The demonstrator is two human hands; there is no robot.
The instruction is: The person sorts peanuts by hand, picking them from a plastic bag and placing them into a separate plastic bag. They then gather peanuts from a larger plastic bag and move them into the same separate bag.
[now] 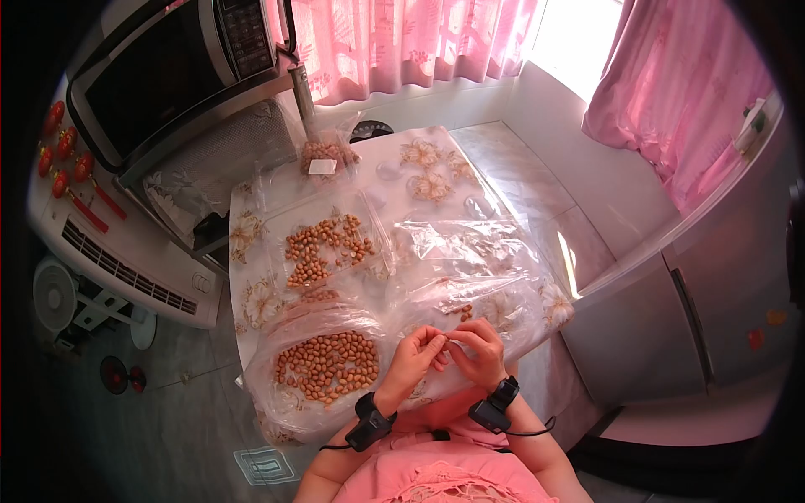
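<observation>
My left hand (pixel 412 359) and my right hand (pixel 478 352) meet fingertip to fingertip over the table's near edge. Both are closed in a pinch; whatever lies between the fingers is too small to name. Just beyond them, a few brown nuts (pixel 464 312) rest on a clear plastic bag (pixel 511 289). Left of my left hand, an open clear bag (pixel 272 402) holds many brown nuts (pixel 329 365). Farther back, more nuts (pixel 314 256) lie spread on clear plastic. A packed bag of reddish nuts (pixel 319 153) with a white label stands at the table's far left.
The table (pixel 432 147) has a flowered cover. A microwave (pixel 159 71) on a rack stands at the back left, with a white heater (pixel 126 268) below it. A grey cabinet (pixel 620 327) is to the right, and pink curtains (pixel 411 42) hang behind.
</observation>
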